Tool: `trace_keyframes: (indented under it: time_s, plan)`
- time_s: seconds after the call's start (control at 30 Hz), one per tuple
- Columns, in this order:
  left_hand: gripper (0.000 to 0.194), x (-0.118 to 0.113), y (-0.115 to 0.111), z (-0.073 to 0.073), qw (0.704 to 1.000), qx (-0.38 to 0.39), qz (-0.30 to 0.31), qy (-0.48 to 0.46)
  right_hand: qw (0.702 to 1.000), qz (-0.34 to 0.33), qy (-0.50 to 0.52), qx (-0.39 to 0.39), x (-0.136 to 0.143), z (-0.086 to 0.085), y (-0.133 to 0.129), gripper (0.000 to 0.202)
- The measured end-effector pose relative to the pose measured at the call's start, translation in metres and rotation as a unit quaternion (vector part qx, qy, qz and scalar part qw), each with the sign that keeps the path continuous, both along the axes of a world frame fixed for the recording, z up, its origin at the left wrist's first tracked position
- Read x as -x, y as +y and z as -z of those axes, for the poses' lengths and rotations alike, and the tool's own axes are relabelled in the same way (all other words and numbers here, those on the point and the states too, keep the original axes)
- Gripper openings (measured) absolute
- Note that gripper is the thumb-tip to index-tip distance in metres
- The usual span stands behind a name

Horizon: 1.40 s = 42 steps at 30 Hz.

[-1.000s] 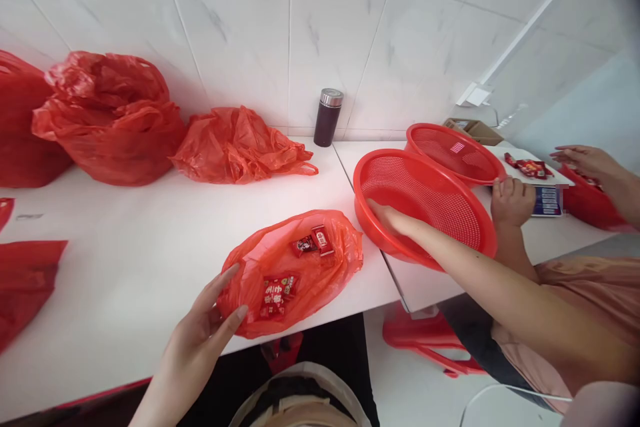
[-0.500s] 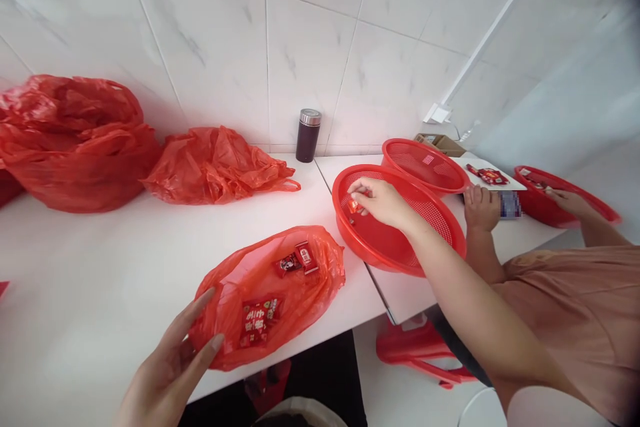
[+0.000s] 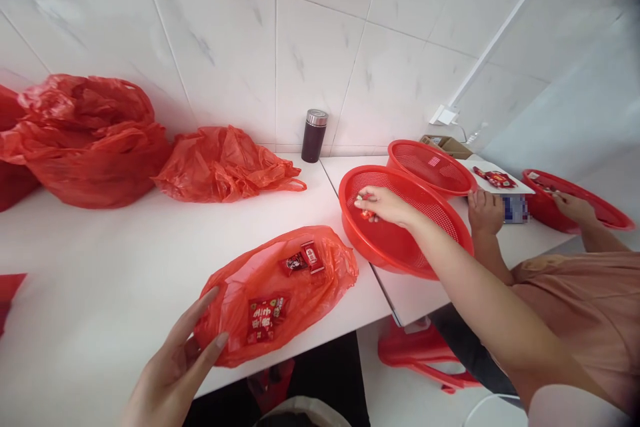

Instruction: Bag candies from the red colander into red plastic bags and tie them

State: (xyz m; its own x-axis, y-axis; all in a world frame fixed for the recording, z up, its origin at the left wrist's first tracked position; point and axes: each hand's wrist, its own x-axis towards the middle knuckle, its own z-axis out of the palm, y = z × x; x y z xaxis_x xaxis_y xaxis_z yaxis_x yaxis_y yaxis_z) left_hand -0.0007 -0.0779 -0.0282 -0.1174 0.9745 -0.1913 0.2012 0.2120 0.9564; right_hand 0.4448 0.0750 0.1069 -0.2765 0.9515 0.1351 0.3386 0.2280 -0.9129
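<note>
My left hand (image 3: pixel 183 353) holds the left rim of an open red plastic bag (image 3: pixel 295 303), thumb and fingers around its edge. Inside the bag lie a larger red packet (image 3: pixel 263 319) and, toward the far right, small wrapped pieces (image 3: pixel 312 257). My right hand (image 3: pixel 383 205) is over the near red mesh basket (image 3: pixel 355 237), its fingers closed on small red and white wrapped candies (image 3: pixel 367 214). The rest of that basket looks mostly bare where my arm does not cover it.
Bulky red bags (image 3: pixel 100 160) and a crumpled red bag (image 3: pixel 220 167) sit along the wall. A dark tumbler (image 3: pixel 314 137) stands behind. At the right are another basket (image 3: pixel 433 163) and a person's hands, one in a further basket (image 3: pixel 555 217).
The view has shifted slightly left. My right hand has turned a little and closed more over the candies in the basket. My left hand still holds the bag's rim.
</note>
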Motion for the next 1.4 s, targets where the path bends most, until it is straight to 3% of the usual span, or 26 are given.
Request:
trace_keyframes:
  time_s: [0.1,0.2,0.27,0.37,0.43,0.53,0.63,0.73,0.87,0.97,1.07,1.23,1.4]
  plan:
    - [0.075,-0.005,0.001,-0.004,1.000,-0.010,-0.008,0.004,0.995,-0.055,-0.002,0.077,0.078,0.008,0.002,0.029]
    - [0.074,-0.013,0.001,-0.012,1.000,-0.014,-0.018,-0.005,0.978,-0.126,-0.018,0.168,0.134,0.025,-0.013,0.033]
    - [0.072,-0.018,-0.001,-0.018,0.999,-0.009,-0.017,-0.035,0.975,-0.140,-0.051,0.168,0.156,0.040,-0.027,0.038]
    - [0.069,-0.022,-0.004,-0.026,0.997,-0.002,-0.035,-0.073,0.981,-0.122,-0.117,0.100,0.173,0.062,-0.043,0.041]
    - [0.072,-0.023,-0.006,-0.030,0.996,0.002,-0.043,-0.079,0.980,-0.121,-0.149,0.061,0.176,0.068,-0.049,0.041]
    - [0.079,-0.021,-0.008,-0.031,0.995,0.002,-0.043,-0.086,0.979,-0.103,-0.174,-0.020,0.173,0.064,-0.057,0.035]
    - [0.081,-0.018,-0.008,-0.028,0.993,0.004,-0.066,-0.098,0.967,-0.040,-0.206,-0.144,0.160,0.050,-0.066,0.029]
    - [0.079,-0.013,-0.007,-0.022,0.994,0.020,-0.065,-0.091,0.935,0.050,-0.263,-0.231,0.136,0.044,-0.076,0.025]
    - [0.067,-0.009,-0.007,-0.016,0.996,0.021,-0.031,-0.086,0.894,0.146,-0.362,-0.218,0.105,0.063,-0.092,0.045]
    - [0.061,-0.009,-0.006,-0.015,0.996,0.020,-0.048,-0.071,0.882,0.143,-0.395,-0.212,0.100,0.084,-0.109,0.054]
    - [0.059,-0.010,-0.002,-0.017,0.997,0.024,-0.056,-0.051,0.879,0.139,-0.393,-0.233,0.111,0.094,-0.124,0.053]
    - [0.052,-0.013,0.002,-0.020,0.997,0.023,-0.057,-0.037,0.884,0.141,-0.377,-0.237,0.124,0.088,-0.130,0.051]
    - [0.044,-0.007,-0.001,-0.020,0.999,0.027,-0.041,0.019,0.917,0.182,-0.216,-0.281,0.130,0.073,-0.132,0.038]
